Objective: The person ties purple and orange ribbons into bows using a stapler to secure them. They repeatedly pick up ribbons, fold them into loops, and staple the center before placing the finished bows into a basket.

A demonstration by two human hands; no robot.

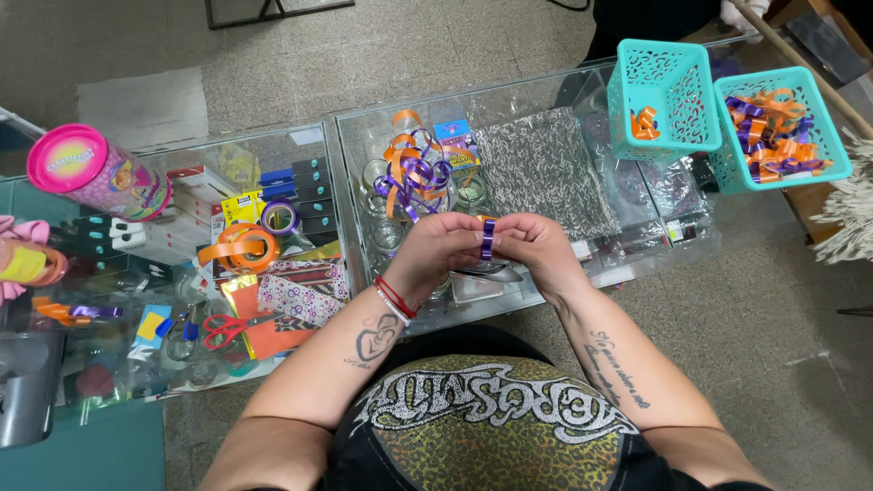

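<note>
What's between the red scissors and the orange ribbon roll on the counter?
In the head view, a patterned paper packet lies between the red scissors and the orange ribbon roll, on the glass counter.

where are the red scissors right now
In the head view, the red scissors lie on the glass counter, left of the left hand, beside orange paper.

Pink-lidded tube package point(100, 173) far left; blue boxes point(296, 182) under glass.

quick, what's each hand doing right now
left hand: closed, pinching the purple ribbon strip
right hand: closed, pinching the same strip from its other side
</note>
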